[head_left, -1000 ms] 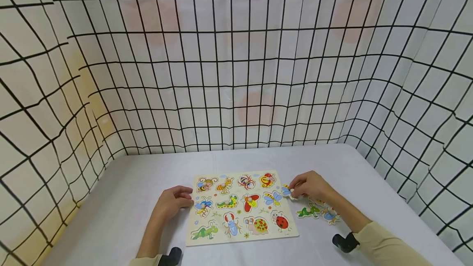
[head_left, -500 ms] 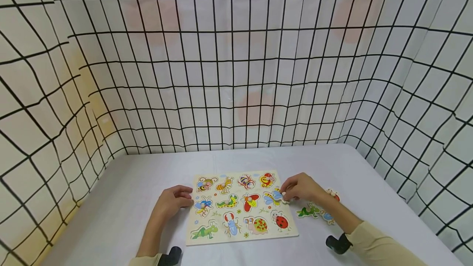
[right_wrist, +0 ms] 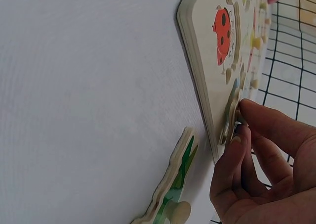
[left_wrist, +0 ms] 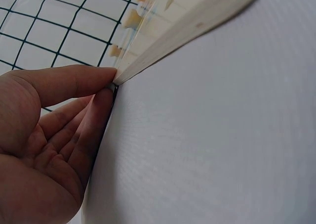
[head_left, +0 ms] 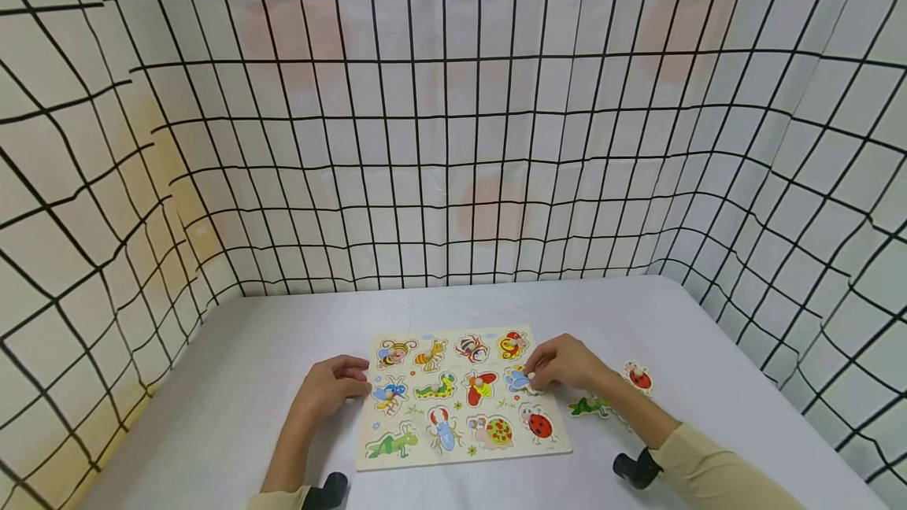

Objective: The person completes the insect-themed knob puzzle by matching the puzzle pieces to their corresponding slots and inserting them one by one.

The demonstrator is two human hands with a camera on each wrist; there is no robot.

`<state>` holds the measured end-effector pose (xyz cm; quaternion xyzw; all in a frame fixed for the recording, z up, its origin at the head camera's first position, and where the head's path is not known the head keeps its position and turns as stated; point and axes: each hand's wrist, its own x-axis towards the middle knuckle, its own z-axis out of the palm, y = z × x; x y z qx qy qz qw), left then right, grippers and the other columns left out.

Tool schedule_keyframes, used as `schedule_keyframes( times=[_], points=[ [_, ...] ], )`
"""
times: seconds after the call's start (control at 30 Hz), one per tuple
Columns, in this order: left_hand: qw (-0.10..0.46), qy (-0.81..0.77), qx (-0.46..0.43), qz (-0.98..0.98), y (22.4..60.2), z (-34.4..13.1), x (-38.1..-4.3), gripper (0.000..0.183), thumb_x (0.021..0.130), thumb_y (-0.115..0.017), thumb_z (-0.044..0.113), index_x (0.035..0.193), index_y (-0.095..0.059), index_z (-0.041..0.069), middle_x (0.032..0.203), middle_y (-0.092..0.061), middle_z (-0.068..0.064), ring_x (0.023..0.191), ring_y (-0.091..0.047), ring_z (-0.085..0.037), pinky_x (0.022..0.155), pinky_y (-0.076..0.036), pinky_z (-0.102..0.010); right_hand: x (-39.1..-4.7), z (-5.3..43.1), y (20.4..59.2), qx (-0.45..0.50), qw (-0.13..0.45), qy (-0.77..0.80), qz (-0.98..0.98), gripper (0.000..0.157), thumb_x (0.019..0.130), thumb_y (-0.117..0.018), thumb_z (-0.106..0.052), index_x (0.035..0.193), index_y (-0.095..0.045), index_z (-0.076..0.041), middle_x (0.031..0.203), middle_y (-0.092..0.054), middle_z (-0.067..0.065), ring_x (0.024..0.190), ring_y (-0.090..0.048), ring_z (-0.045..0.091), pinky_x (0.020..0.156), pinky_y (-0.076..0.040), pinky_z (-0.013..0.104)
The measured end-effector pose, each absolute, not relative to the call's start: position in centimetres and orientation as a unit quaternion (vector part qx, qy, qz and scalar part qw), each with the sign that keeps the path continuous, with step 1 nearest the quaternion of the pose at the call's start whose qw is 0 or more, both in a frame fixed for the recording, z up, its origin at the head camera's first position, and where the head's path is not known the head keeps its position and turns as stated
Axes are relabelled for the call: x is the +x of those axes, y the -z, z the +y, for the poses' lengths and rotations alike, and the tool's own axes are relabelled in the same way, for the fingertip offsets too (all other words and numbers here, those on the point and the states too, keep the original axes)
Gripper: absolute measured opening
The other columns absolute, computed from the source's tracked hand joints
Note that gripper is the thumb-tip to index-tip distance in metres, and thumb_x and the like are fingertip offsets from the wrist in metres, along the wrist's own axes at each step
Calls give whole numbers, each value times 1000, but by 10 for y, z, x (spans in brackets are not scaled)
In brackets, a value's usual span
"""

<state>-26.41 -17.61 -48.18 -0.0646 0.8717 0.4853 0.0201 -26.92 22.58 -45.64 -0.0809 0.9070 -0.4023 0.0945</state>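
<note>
In the head view, the left hand [head_left: 327, 390] pinches the left edge of a rectangular cream wooden puzzle board [head_left: 460, 459] lying on a white-covered table [head_left: 283, 321]. The right hand [head_left: 565, 363] grips a blue-and-yellow winged insect piece [head_left: 516, 379] over the right end of the board's middle row. Right of the board, a green insect piece [head_left: 585, 407] and a red beetle-shaped piece [head_left: 638, 378] lie on the table, the green one partly behind the forearm. In the left wrist view, thumb and index fingertip meet at the board's edge. In the right wrist view, thumb and index finger pinch the winged piece's knob; whether it is fully seated cannot be told.
</note>
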Motion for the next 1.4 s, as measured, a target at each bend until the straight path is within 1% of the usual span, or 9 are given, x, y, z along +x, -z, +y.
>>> schedule_keyframes(
  times=[0.23, 0.47, 0.8, 1.07, 1.4],
  points=[
    [22, -487, -69, 871, 481, -176, -264, 37, 81, -81, 8, 116, -71, 3, 88, -67, -6, 79, -58, -19, 67, -47, -29, -269, 222, 456, -87, 98, 412, 902, 14, 75, -84, -6, 88, -77, -5, 72, -63, 1, 66, -55, 15, 60, -47, 29],
    [20, -489, -67, 869, 480, -175, -263, 36, 80, -80, 7, 115, -71, 3, 88, -67, -5, 79, -58, -19, 67, -46, -29, -269, 219, 459, -71, 100, 414, 902, 14, 75, -84, -6, 87, -77, -7, 72, -63, 1, 66, -55, 16, 61, -46, 29],
    [20, -488, -68, 870, 482, -175, -264, 37, 80, -81, 8, 116, -71, 3, 88, -67, -6, 78, -59, -19, 68, -48, -29, -267, 217, 458, -71, 100, 421, 899, 16, 73, -85, -6, 86, -77, -6, 71, -64, 1, 65, -54, 16, 59, -45, 29],
    [23, -485, -77, 871, 483, -176, -265, 35, 81, -80, 8, 115, -71, 5, 88, -68, -5, 79, -59, -20, 68, -47, -28, -269, 216, 460, -75, 102, 421, 898, 15, 74, -85, -7, 86, -77, -7, 70, -62, 0, 63, -53, 14, 59, -45, 28],
    [24, -487, -80, 870, 484, -176, -266, 34, 81, -79, 8, 115, -72, 6, 88, -68, -5, 80, -59, -20, 69, -47, -28, -266, 214, 456, -73, 102, 409, 904, 14, 74, -84, -5, 86, -77, -7, 70, -63, 0, 64, -53, 14, 60, -44, 28]
  ],
)
